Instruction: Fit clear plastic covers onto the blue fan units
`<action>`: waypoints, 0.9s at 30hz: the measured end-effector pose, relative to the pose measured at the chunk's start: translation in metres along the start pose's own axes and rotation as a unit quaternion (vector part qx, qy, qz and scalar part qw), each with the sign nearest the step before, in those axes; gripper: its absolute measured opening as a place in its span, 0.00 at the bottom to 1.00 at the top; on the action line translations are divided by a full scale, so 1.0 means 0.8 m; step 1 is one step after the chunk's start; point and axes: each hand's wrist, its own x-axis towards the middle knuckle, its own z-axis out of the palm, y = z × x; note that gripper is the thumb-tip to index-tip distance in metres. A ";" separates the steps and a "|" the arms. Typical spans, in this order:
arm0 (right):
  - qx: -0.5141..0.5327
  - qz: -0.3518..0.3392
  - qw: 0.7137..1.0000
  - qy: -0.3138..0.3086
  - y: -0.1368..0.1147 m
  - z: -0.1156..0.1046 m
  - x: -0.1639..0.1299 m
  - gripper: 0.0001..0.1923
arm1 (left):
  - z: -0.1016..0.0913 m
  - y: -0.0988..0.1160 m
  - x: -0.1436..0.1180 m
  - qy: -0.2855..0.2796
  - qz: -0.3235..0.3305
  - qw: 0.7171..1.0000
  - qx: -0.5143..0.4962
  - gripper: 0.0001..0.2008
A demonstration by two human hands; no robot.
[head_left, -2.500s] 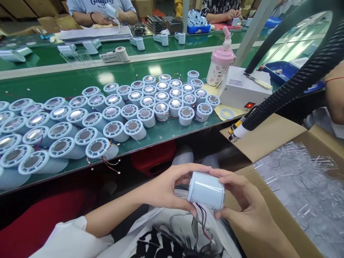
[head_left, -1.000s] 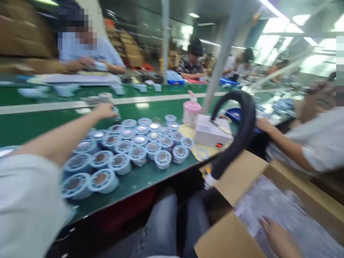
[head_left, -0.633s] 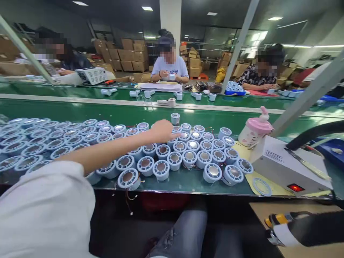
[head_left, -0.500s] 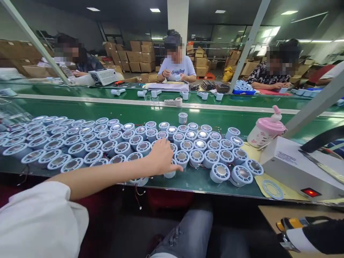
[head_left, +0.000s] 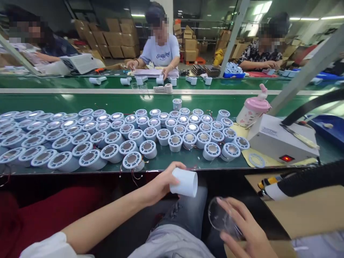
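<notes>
My left hand is closed around a pale blue cylindrical housing, held on its side above my lap with its open end facing right. Lower right, my right hand grips a clear plastic cup, its round rim turned towards the housing. The two pieces are apart. In front of both hands, many similar pale blue housings stand in rows on the green bench, each topped by a slotted ring around a silver disc. Thin wires hang from some of them.
A grey box with a lit red switch stands at the right, beside a pink-lidded cup and a flat blue ring. A black hose crosses the right side. Co-workers sit across the bench.
My left hand has come back from the rows towards my lap, now with a housing in it. My right hand has come into view with the clear cup. The view has tilted down.
</notes>
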 end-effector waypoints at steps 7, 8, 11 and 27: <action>-0.221 -0.025 0.971 0.082 -0.036 0.019 0.032 0.24 | 0.034 -0.053 0.034 -0.136 -0.176 0.971 -0.088 0.23; -0.213 0.002 0.975 0.069 -0.037 0.016 0.033 0.22 | 0.037 -0.048 0.035 -0.156 -0.135 0.978 -0.042 0.19; -0.149 0.060 0.987 0.015 -0.035 0.008 0.032 0.16 | 0.041 -0.022 0.035 -0.203 -0.013 0.963 0.178 0.13; 0.191 0.195 0.962 -0.004 -0.048 -0.007 0.037 0.12 | 0.033 -0.035 0.034 -0.123 0.218 0.886 0.391 0.30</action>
